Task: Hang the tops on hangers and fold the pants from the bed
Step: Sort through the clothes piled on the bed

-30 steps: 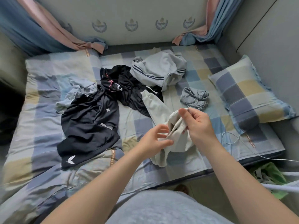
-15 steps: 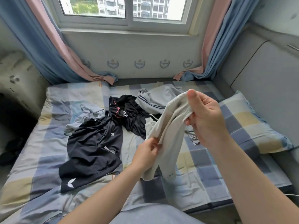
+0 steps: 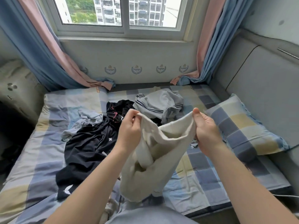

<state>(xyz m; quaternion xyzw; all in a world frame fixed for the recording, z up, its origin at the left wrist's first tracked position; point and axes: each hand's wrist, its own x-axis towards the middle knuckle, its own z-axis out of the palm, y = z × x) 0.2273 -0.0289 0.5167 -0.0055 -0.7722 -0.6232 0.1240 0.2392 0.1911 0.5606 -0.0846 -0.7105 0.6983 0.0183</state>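
Both hands hold a cream knit garment point(image 3: 155, 159) up above the bed point(image 3: 40, 167). My left hand point(image 3: 129, 128) pinches one end of its upper edge and my right hand point(image 3: 205, 131) grips the other end, so the opening sags between them and the rest hangs down. On the bed behind lie a black top with small white marks point(image 3: 85, 147), a black garment with pink marks point(image 3: 118, 112), a grey top with dark stripes point(image 3: 160, 102) and a crumpled light blue piece point(image 3: 87, 117). No hanger is in view.
A checked pillow point(image 3: 241, 126) lies at the right by the grey padded wall point(image 3: 262, 81). Blue and pink curtains point(image 3: 53, 59) hang at both sides of the window point(image 3: 123, 13) and reach the bed's far edge. A dark gap runs left of the bed.
The hands rose with the cream garment off the bed. My left hand moved up to its top edge, and the two hands spread apart, opening it. The head tilted up toward the window.
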